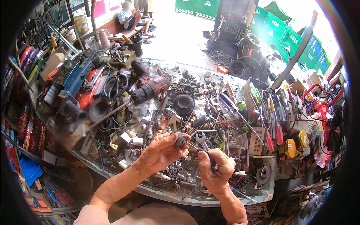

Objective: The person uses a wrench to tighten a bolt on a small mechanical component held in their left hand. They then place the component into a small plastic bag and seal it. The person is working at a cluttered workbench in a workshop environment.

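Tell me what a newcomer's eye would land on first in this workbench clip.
First, the two bare hands at bottom centre: the left hand pinches a small dark round metal part, and the right hand holds a thin dark-handled tool against it. Around them sprawls the glass-topped workbench, heaped with loose parts and wire. A dark red cordless drill and a blue power tool lie toward upper left.

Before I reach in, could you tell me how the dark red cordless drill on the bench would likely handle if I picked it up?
The drill looks stiff and probably heavy for its size, given its bulky body. It lies on its side atop loose cables and parts, so neighbours may snag or shift when it is lifted. Its round chuck could let it roll slightly if pushed.
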`<control>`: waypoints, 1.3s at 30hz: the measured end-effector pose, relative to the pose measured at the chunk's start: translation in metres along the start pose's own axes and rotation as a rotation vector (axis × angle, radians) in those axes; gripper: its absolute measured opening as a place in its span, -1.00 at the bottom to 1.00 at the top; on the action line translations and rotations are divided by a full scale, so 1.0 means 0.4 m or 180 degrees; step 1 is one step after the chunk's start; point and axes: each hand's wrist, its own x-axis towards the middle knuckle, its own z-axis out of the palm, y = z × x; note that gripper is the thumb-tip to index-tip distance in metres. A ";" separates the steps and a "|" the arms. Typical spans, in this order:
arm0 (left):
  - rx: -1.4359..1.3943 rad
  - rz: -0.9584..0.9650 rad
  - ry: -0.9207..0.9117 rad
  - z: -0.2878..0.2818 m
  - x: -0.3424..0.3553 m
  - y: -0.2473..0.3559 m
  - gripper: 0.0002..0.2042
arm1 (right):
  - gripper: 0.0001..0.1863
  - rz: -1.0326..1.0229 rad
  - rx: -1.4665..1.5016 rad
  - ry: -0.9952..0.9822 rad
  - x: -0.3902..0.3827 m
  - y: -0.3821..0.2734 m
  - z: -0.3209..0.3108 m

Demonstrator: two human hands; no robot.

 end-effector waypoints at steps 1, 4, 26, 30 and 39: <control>0.0034 -0.0053 -0.0002 -0.003 0.002 0.000 -0.62 | -0.88 0.0008 -0.0027 0.0013 0.000 -0.004 -0.001; 0.0181 -0.0145 -0.0007 -0.012 0.002 0.000 -0.62 | -0.88 -0.0169 -0.0080 -0.0107 0.002 -0.006 0.000; 0.0484 -0.0062 -0.0169 -0.003 -0.004 0.007 -0.59 | -0.79 0.1435 0.0771 -0.0597 -0.001 -0.013 -0.016; 0.0400 -0.0092 -0.0179 -0.007 -0.001 0.007 -0.58 | -0.82 0.0593 0.0225 -0.0382 0.008 -0.023 -0.009; 0.0580 -0.0010 -0.0097 0.008 -0.010 0.011 -0.60 | -0.76 0.1419 0.1035 -0.0627 -0.007 0.005 -0.016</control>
